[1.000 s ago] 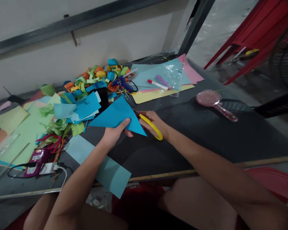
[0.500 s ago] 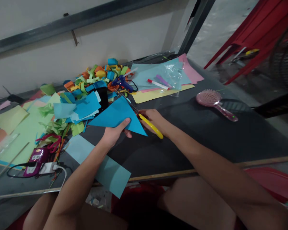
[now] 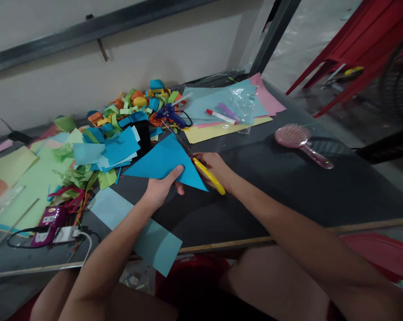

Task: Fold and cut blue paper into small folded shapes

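Note:
A folded blue paper triangle [image 3: 166, 156] is pinched in my left hand [image 3: 161, 187], the thumb lying on its face and the other fingers beneath. My right hand [image 3: 216, 169] grips yellow-handled scissors [image 3: 208, 175]. Their blades run along the triangle's upper right edge, pointing away from me; the near blade touches or nearly touches the paper. How far the blades are apart is hard to make out. Under my left forearm lies a pale blue paper strip [image 3: 157, 247], hanging over the table edge.
Left of my hands are stacked blue papers [image 3: 121, 149] and a purple device [image 3: 50, 225] with cables. Behind sit a heap of coloured paper loops [image 3: 137, 102] and a blue glue gun [image 3: 172, 115]. A marker [image 3: 221, 117] lies on paper sheets; a pink hairbrush [image 3: 298, 140] is at right.
The scissors' handle has shifted slightly left, nearer the triangle's edge. My left hand keeps its hold, and the view has moved a little.

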A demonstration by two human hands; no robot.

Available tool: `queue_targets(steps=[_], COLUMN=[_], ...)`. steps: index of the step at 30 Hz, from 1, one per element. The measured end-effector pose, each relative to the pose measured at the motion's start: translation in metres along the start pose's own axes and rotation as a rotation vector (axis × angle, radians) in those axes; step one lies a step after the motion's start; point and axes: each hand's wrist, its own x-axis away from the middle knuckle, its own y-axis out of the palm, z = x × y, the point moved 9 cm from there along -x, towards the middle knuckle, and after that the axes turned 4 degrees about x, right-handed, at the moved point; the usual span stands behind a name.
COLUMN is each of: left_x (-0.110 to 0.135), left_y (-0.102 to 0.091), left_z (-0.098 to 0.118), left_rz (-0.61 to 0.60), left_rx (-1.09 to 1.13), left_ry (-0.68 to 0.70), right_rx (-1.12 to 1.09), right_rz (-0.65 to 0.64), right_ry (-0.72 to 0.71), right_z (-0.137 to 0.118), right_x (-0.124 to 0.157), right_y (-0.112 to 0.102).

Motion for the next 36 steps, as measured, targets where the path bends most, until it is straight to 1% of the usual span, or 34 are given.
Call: queue_targets(steps=[8,15,22,25,28,31,34,36], left_x=[0.001,0.001,0.001,0.002,0.002,0.002,0.001,0.000], left_y=[0.005,0.006,0.005,0.006,0.007,0.007,0.007,0.007], left_z=[0.004,-0.001,-0.002,0.003,0.007,0.008,0.004,0.002], left_rz=[-0.054,-0.041,-0.046,-0.033,-0.011,-0.006,-0.029,-0.041], left_rx=[-0.002,0.003,-0.008,-0.012,0.014,0.034,0.033,0.034], left_ry=[-0.001,-0.020,-0.011,-0.015,-0.017,-0.010,-0.014,-0.024], right_rx=[-0.009,0.152,0.242,0.260,0.272,0.228,0.110,0.050], right_rz=[-0.009,0.053,-0.008,-0.007,0.014,0.006,-0.025,-0.026], right_ry=[-0.032,-0.089,-0.123,-0.091,-0.098,-0.077,-0.011,0.001], right_z=[0.004,-0.007,-0.009,-0.008,-0.011,-0.011,-0.008,-0.007], right_x=[-0.003,0.000,0.000,0.000,0.000,0.000,0.002,0.003], right_y=[0.002,-0.003,0.000,-0.002,-0.004,-0.004,-0.002,-0.001])
